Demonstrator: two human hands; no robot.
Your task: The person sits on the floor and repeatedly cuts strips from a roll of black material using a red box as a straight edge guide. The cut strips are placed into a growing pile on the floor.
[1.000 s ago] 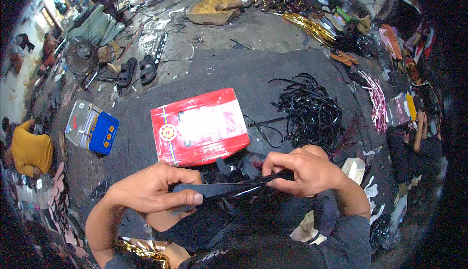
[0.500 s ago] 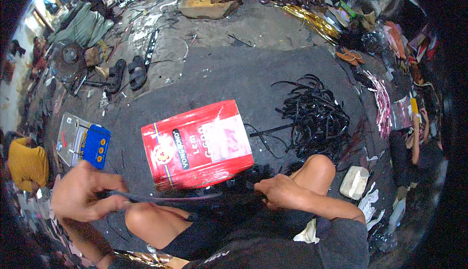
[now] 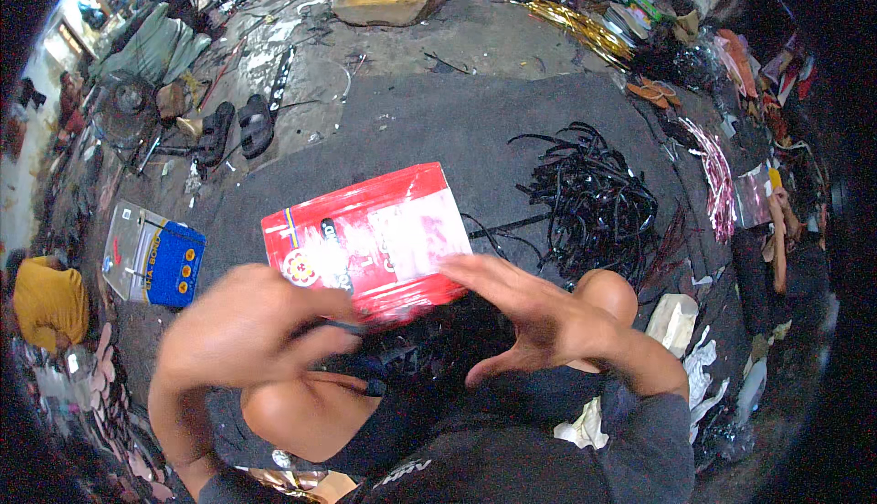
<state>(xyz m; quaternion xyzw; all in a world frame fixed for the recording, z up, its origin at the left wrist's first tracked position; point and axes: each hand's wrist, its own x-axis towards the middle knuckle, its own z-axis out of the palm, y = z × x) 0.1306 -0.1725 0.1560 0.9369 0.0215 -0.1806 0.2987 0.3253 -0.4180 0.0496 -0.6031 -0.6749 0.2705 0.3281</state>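
In front of my knees lies a red tin (image 3: 416, 221) with a pale, glare-washed patch on its face. My left hand (image 3: 260, 326), smeared by motion, is at the tin's near left corner. Between its thumb and fingers shows a short dark piece of a black strip (image 3: 340, 327); the rest of that strip cannot be made out. My right hand (image 3: 539, 317) is open with thumb and fingers spread, its fingertips by the tin's near right corner. To the right of the tin lies a tangled heap of glossy black strips (image 3: 598, 198).
A clear-and-blue box (image 3: 172, 265) and a yellow cloth bundle (image 3: 53, 301) lie at left. Black sandals (image 3: 256, 128) lie beyond. A pale block (image 3: 671, 323) sits beside my right knee. Gold strips (image 3: 585, 31) and pink strips (image 3: 711, 175) lie farther right.
The black strip was stretched between both hands. My right hand has let go, spread its fingers and moved up toward the tin. My left hand has moved right, toward the tin's near corner.
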